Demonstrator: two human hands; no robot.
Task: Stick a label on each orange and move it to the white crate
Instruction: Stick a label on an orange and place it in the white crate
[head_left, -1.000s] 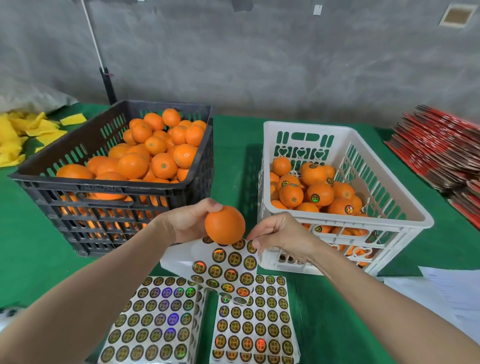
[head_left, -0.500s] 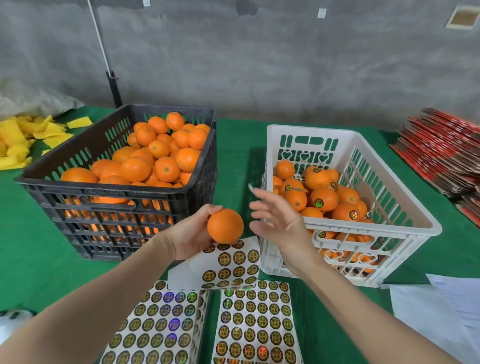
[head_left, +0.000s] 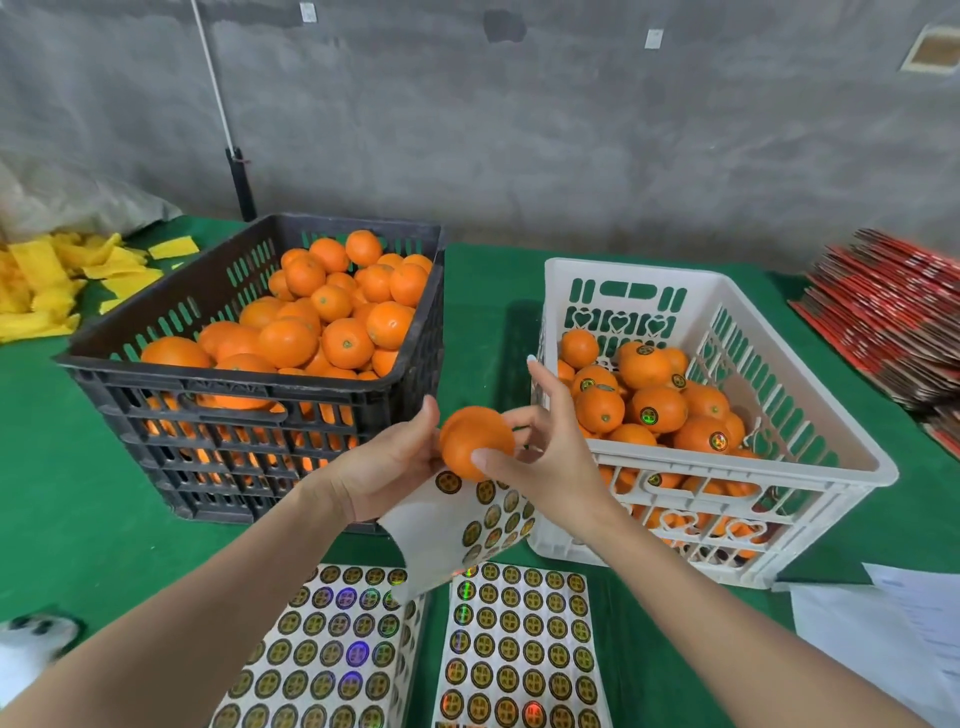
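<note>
both hands together on orange: left hand gripped it, right hand pinched it, beside white crate.

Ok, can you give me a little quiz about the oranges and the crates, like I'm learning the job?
1. True or false: the white crate is empty.
2. The black crate and the white crate both hold oranges. In which crate do they show round labels? A) black B) white C) both
3. Fill in: the left hand and the right hand hold one orange, and below them hangs a curled sheet of ____.

Key: 1 false, it holds many oranges. 2 B. 3 labels.
</note>
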